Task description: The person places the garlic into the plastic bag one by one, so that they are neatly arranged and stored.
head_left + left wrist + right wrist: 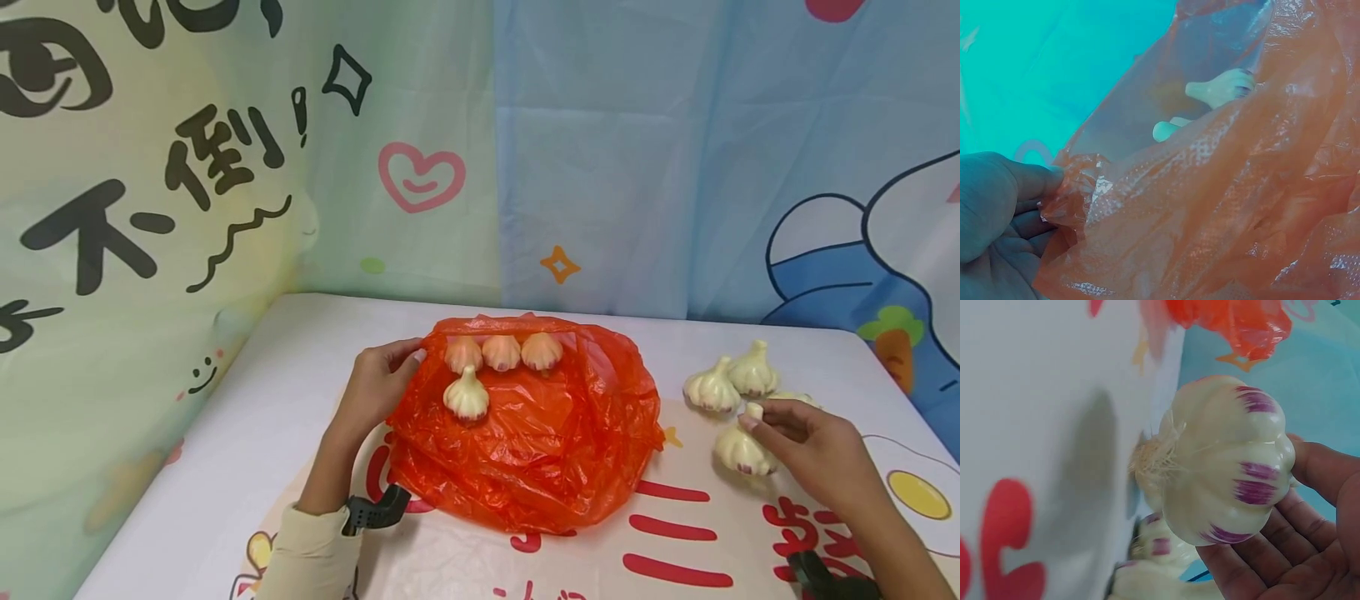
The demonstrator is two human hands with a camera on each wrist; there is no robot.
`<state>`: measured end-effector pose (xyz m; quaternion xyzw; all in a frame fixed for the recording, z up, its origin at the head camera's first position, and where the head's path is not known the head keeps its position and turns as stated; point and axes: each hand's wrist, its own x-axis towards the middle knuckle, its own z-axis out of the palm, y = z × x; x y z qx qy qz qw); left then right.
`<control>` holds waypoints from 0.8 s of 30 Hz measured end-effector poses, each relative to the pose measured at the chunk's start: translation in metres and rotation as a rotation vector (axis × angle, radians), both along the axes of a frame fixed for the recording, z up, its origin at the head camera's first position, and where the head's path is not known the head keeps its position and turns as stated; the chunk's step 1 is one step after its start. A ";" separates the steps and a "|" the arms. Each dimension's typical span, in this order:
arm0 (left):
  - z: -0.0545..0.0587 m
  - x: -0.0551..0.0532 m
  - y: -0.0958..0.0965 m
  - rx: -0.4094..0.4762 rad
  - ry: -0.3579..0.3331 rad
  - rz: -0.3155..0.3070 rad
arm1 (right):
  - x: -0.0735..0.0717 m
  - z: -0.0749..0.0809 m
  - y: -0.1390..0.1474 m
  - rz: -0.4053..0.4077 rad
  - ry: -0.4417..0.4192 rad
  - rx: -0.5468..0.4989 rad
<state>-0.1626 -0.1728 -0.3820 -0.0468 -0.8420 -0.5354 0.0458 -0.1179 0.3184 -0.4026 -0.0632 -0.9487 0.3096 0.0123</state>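
Observation:
A crinkled orange-red plastic bag [525, 467] lies on the table with its mouth spread. My left hand [381, 379] pinches the bag's left rim between thumb and fingers, also seen in the left wrist view. Three orange-tinted garlic bulbs [502, 353] sit in a row towards the bag's back, and an untinted garlic bulb [467, 396] lies in front of them. On the right, my right hand [825, 450] holds another garlic bulb [742, 446] by its stem end. In the right wrist view that bulb [1229, 462] shows purple streaks and its root end, just off the tabletop.
Behind the right hand stand two garlic bulbs [711, 387] side by side, and a further one [798, 398] is partly hidden by the fingers. The white table [225, 492] carries a printed mat. A patterned curtain [600, 167] hangs along its back and left.

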 end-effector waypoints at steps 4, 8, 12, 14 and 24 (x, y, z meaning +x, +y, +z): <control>-0.001 0.000 0.000 0.002 -0.002 0.006 | -0.001 0.007 -0.006 0.035 0.028 -0.007; -0.001 0.000 0.000 0.003 0.002 0.001 | -0.001 0.011 -0.015 0.064 0.051 -0.032; -0.001 0.000 0.000 0.002 0.015 -0.005 | -0.001 0.015 -0.024 0.063 0.071 -0.051; -0.001 0.000 0.000 0.004 0.018 -0.006 | -0.001 0.018 -0.029 0.057 0.080 -0.058; -0.001 0.000 0.001 -0.004 0.005 0.005 | -0.001 0.030 -0.051 0.052 0.182 -0.142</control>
